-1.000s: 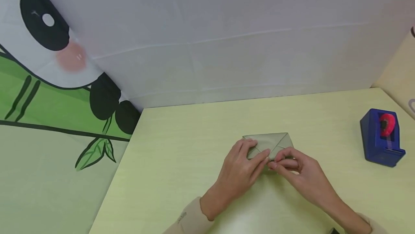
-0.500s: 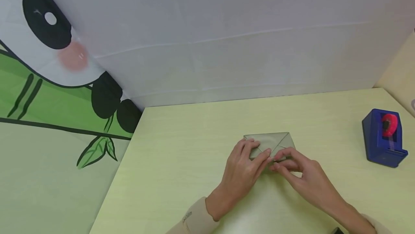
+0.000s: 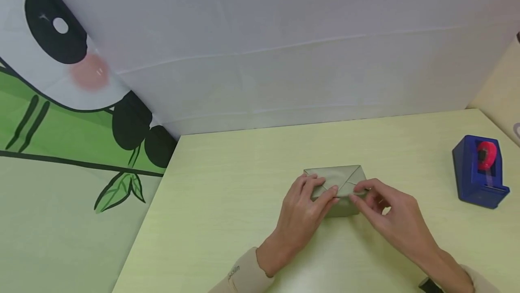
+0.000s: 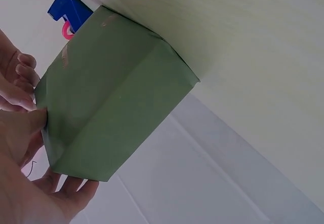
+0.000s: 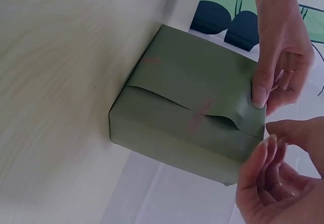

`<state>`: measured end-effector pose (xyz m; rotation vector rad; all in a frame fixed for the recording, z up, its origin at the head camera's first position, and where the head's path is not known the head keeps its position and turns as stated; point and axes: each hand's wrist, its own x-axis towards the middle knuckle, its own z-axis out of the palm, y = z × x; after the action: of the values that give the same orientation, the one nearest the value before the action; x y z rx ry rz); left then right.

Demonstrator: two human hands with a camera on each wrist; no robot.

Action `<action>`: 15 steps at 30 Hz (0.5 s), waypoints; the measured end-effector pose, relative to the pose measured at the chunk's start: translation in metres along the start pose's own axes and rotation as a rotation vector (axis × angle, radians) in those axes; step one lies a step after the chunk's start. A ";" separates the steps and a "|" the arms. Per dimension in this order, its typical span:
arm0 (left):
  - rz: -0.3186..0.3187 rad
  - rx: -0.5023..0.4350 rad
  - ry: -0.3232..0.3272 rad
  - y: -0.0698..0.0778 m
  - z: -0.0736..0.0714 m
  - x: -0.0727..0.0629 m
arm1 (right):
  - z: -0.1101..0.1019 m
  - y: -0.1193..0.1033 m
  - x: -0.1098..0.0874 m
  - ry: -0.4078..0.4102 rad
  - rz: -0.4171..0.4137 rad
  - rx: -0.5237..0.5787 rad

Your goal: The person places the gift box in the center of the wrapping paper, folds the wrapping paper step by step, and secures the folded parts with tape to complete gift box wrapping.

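Note:
A box wrapped in green paper (image 3: 339,207) stands on the table, a folded end with slanting creases facing up. Its long side shows in the left wrist view as green paper (image 4: 116,92). Reddish tape strips (image 5: 202,110) lie along a paper seam, which gapes slightly in the right wrist view. My left hand (image 3: 302,209) grips the box, fingers over the folded end and thumb near the front edge. My right hand (image 3: 390,207) pinches that front edge towards its right corner, index finger above and thumb below. Its other fingers are curled.
A blue tape dispenser (image 3: 481,173) with a red core stands at the table's right side. Behind the pale table (image 3: 227,171) hangs a white cloth backdrop (image 3: 284,58) with a cartoon print at left. A black object (image 3: 430,285) shows by the right wrist.
My right hand has slid right along the front edge, from beside the left fingertips towards the right corner. More of the box's front side now shows. My left hand stays nearly in place.

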<state>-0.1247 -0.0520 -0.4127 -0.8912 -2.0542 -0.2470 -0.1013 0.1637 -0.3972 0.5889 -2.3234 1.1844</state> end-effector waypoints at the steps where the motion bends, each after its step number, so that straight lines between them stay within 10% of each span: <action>1: 0.003 0.000 -0.001 0.000 0.000 0.000 | 0.000 0.001 0.000 0.010 -0.005 -0.005; 15: -0.050 -0.074 -0.072 -0.005 -0.008 -0.006 | -0.002 0.011 -0.001 0.046 -0.060 -0.002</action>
<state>-0.1212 -0.0622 -0.4119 -0.9064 -2.1476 -0.3244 -0.1059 0.1712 -0.4035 0.6203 -2.2528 1.1564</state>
